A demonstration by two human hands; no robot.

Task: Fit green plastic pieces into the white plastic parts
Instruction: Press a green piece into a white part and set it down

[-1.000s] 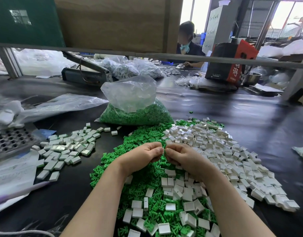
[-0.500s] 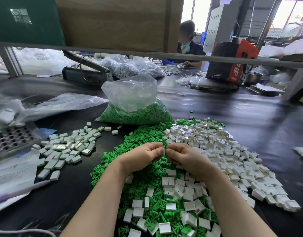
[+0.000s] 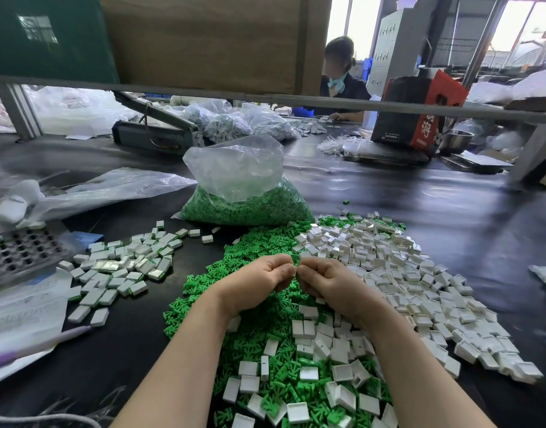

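Far left of the fingers, a scatter of small white square plastic parts with green showing at their edges [image 3: 120, 270] lies on the black desk [image 3: 450, 211]. The left hand [image 3: 253, 282] and right hand [image 3: 330, 284] meet fingertip to fingertip, both curled and pinching something too small to make out. Beneath them spreads a heap of loose green plastic pieces [image 3: 259, 332]; to the right lies a pile of open white square plastic parts [image 3: 420, 282]. Beyond the fingers sits a clear plastic bag of green pieces [image 3: 244, 193].
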